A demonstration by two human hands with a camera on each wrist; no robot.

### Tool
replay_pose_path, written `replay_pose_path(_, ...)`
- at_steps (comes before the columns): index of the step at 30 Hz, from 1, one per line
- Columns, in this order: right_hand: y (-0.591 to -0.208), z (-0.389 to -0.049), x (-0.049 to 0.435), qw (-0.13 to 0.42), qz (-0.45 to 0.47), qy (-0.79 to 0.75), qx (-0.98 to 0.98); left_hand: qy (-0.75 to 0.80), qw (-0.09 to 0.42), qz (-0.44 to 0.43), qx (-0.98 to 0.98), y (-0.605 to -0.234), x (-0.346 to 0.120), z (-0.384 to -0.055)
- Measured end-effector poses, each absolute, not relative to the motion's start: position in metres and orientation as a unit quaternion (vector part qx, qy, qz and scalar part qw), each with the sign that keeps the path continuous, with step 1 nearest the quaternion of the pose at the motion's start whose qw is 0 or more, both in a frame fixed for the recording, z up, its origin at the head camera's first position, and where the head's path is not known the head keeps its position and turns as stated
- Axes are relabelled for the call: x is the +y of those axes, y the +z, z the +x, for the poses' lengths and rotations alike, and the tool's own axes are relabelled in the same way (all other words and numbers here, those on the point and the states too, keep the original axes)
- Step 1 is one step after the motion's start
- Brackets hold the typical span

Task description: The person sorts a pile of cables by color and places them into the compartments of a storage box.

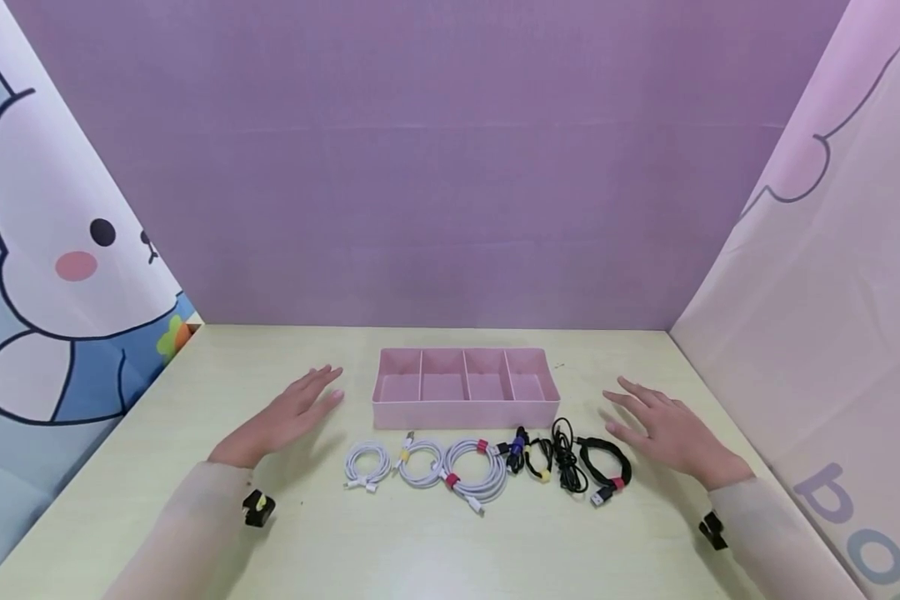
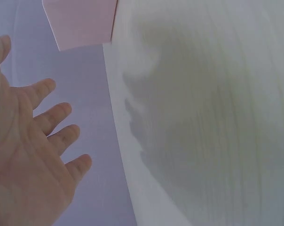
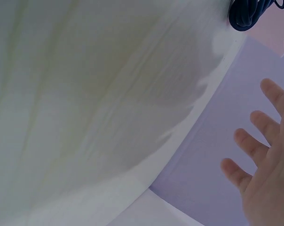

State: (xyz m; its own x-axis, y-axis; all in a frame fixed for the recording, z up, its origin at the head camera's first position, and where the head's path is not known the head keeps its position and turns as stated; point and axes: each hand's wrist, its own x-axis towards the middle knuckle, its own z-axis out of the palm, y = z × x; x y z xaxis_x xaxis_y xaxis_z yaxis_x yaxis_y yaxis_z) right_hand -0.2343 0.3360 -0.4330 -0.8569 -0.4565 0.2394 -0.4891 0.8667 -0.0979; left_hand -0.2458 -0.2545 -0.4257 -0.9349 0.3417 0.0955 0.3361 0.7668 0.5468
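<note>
Pink plastic, as it seemed, made up the four-compartment tray (image 1: 465,415), which sat between the two sets of fingertips, touched by neither. The left hand (image 1: 276,423) and right hand (image 1: 667,433) held nothing: their fingers were extended and parted, and the shadows suggested that both were raised over the table (image 1: 390,558).

On the near side of the tray ran a row of coiled cables. Closer to the left fingers lay the small white coil (image 1: 367,482), then the middle white coil (image 1: 422,482) and the large white coil (image 1: 498,475). Towards the right fingers came the purple-tied black bundle (image 1: 517,450), the yellow-tied black coil (image 1: 546,475), the long black bundle (image 1: 566,462) and, nearest the right thumb, the red-tied black coil (image 1: 627,471).

The coloured ties probably served to stop loops springing loose, and the single row presumably left each cable easy to tell apart and within reach from either side.

No brand was legible on cables or tray. The only readable writing, "b" and "o", was printed on the wall sheet (image 1: 832,333) beyond the right fingers.
</note>
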Motion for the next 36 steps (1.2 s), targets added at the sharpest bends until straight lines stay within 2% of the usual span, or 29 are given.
replay_pose_path(17,-0.433,-0.229,0.329,0.108,0.255,0.078,-0.958,0.337,0.044,0.176,0.924,-0.433,-0.239,-0.250)
replay_pose_path(36,-0.433,-0.227,0.326,0.103,0.256,0.084,-0.958,0.353,0.063,0.175,0.917,-0.436,-0.229,-0.253)
